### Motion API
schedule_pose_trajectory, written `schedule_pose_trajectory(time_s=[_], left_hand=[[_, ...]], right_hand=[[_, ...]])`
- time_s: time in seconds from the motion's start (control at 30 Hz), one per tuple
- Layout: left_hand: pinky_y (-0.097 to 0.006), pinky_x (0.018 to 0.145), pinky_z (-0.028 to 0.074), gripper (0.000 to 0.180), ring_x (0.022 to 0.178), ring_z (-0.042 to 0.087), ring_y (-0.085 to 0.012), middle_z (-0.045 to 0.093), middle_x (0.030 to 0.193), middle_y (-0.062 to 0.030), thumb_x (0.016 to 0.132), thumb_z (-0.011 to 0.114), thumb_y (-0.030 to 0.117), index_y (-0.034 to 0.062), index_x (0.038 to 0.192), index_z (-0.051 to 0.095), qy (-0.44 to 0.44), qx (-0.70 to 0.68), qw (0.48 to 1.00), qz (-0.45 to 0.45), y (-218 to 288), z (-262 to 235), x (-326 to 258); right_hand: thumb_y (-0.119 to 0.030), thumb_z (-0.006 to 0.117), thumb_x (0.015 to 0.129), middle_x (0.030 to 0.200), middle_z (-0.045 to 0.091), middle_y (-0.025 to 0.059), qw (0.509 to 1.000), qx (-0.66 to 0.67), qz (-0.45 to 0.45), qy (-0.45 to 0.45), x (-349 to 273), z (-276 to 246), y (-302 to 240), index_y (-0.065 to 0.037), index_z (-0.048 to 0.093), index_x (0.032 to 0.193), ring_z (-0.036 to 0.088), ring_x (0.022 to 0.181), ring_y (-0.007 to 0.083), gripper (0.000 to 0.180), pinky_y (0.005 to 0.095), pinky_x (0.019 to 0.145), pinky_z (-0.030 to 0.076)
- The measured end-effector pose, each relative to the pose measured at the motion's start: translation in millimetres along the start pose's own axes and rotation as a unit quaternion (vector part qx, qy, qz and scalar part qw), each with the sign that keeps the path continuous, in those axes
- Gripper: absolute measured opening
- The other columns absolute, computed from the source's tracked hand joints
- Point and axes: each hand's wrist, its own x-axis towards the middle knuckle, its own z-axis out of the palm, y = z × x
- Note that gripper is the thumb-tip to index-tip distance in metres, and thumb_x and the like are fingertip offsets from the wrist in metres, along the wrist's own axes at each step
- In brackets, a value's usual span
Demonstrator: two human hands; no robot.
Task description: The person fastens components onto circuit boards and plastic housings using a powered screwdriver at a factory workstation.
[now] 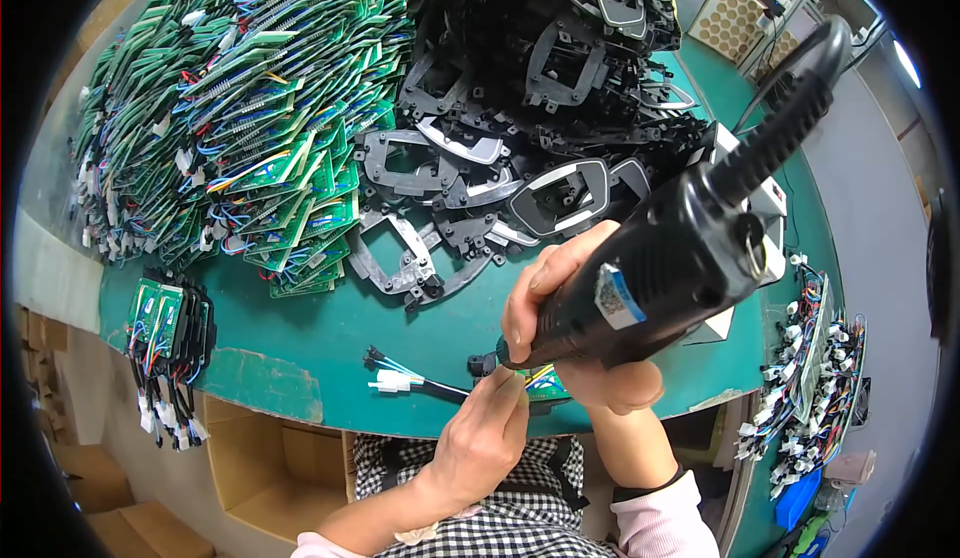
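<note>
My right hand (548,283) is wrapped round a black electric screwdriver (650,288), its thick ribbed cord rising to the upper right. The screwdriver's tip points down and left at a small green circuit board (545,386), which sits with a black plastic part (484,363) near the table's front edge. My left hand (485,428) is closed, fingertips pressed together on the board's black plastic beside the tip. Wires with a white connector (396,381) run out from it to the left. The screwdriver and my fingers hide most of the board.
Green circuit boards (290,128) with wires are heaped at the back left. Black and grey plastic frames (560,68) pile up at the back middle. Small wired boards (165,323) hang over the left edge. Bundled wires with white connectors (800,388) lie at the right.
</note>
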Motion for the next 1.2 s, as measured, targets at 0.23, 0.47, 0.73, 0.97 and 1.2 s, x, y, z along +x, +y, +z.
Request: schedule_pose_trajectory(time_s=[0.23, 0.47, 0.73, 0.97, 1.2], left_hand=[[-0.035, 0.077, 0.05, 0.024, 0.088, 0.057, -0.0328, 0.053, 0.094, -0.0181, 0.063, 0.057, -0.004, -0.0121, 0.086, 0.055, -0.027, 0.002, 1.0, -0.007, -0.3, -0.7, -1.2], [-0.033, 0.074, 0.051, 0.024, 0.085, 0.058, -0.0305, 0.053, 0.095, -0.0171, 0.064, 0.057, -0.002, -0.0111, 0.086, 0.056, -0.015, 0.06, 0.998, 0.016, 0.6, 2.2, -0.5], [-0.033, 0.079, 0.044, 0.014, 0.093, 0.051, -0.0256, 0.05, 0.083, -0.0081, 0.065, 0.056, 0.011, 0.0024, 0.076, 0.054, -0.014, 0.067, 0.993, 0.092, -16.6, -9.8, 10.4], [-0.034, 0.071, 0.045, 0.017, 0.087, 0.052, -0.0253, 0.05, 0.081, -0.0075, 0.065, 0.063, 0.013, 0.0051, 0.076, 0.052, 0.003, 0.109, 0.994, 0.025, -4.0, -82.6, -3.9], [-0.038, 0.075, 0.044, 0.028, 0.087, 0.052, -0.0292, 0.054, 0.095, -0.011, 0.065, 0.066, 0.014, 0.0049, 0.09, 0.057, 0.245, 0.363, 0.87, -0.226, -49.8, -225.2, -39.6]], right_hand=[[-0.072, 0.061, 0.06, 0.058, 0.051, 0.0063, 0.998, 0.025, 0.046, -0.034, 1.5, -1.4, 2.0, -0.001, 0.045, 0.082, 0.051, 0.048, 0.0133, 0.076, 0.0228, 0.045, 0.044], [-0.065, 0.064, 0.063, 0.057, 0.051, 0.0082, 0.994, 0.027, 0.041, -0.103, 8.3, -9.1, 13.5, -0.001, 0.046, 0.082, 0.051, 0.047, 0.0141, 0.069, 0.0233, 0.042, 0.041], [-0.065, 0.057, 0.071, 0.056, 0.042, 0.0045, 0.98, 0.095, -0.17, -0.029, 18.7, -14.8, -16.6, -0.003, 0.044, 0.09, 0.041, 0.04, 0.0135, 0.066, 0.0227, 0.034, 0.034], [-0.054, 0.067, 0.068, 0.063, 0.039, 0.0037, 0.965, 0.054, -0.25, 0.064, -22.9, -59.5, -65.5, -0.004, 0.035, 0.089, 0.041, 0.044, 0.0094, 0.063, 0.0182, 0.042, 0.034], [-0.069, 0.059, 0.065, 0.066, 0.05, 0.0085, 0.972, 0.041, -0.228, 0.033, -37.9, -80.9, -69.1, 0.0, 0.055, 0.095, 0.049, 0.052, 0.0179, 0.076, 0.0252, 0.046, 0.039]])
